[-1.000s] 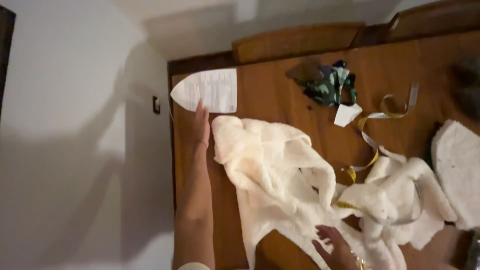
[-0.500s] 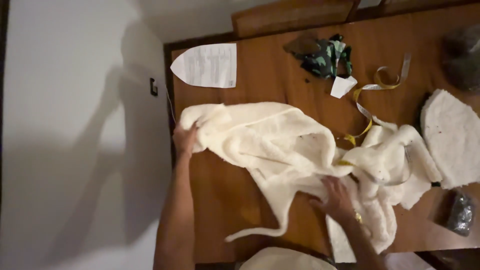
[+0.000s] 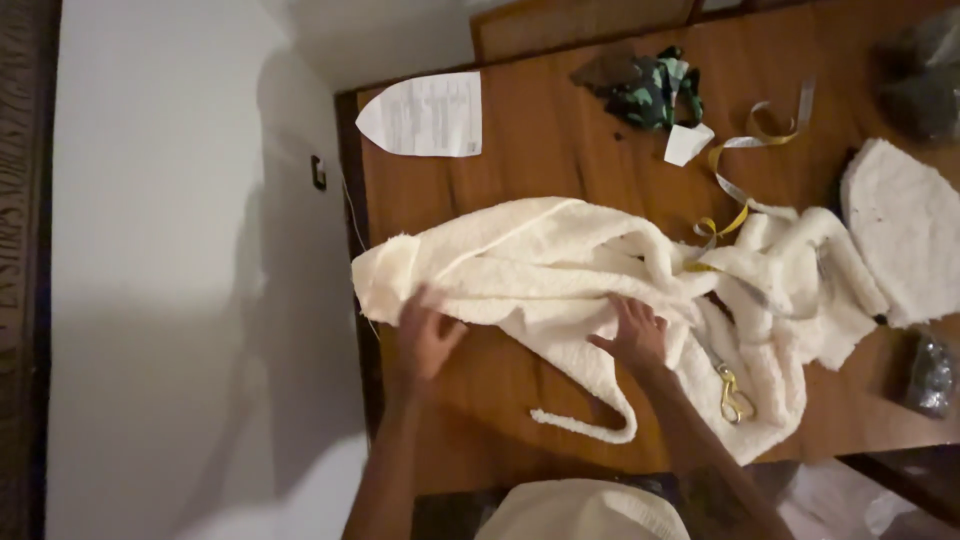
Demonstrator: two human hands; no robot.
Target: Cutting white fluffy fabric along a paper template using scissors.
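Note:
A large cream fleece fabric (image 3: 560, 270) lies spread across the wooden table (image 3: 560, 150). My left hand (image 3: 425, 335) rests on its left end near the table's left edge, fingers spread flat. My right hand (image 3: 632, 335) presses flat on the middle of the fabric, fingers apart. A thin strip of the fabric (image 3: 590, 425) curls toward the table's front edge. A yellow measuring tape (image 3: 740, 195) runs over the fabric's right part.
A white paper pattern piece (image 3: 428, 113) lies at the back left. A dark green patterned cloth (image 3: 645, 90) sits at the back. Another cream fleece piece (image 3: 900, 235) is at the right, a dark bundle (image 3: 932, 372) below it. Scissors (image 3: 735, 395) rest on the fabric.
Both hands pulled the fabric leftward and flattened it. My left hand went from gripping the fabric's end to lying flat on it; my right hand moved up onto the middle.

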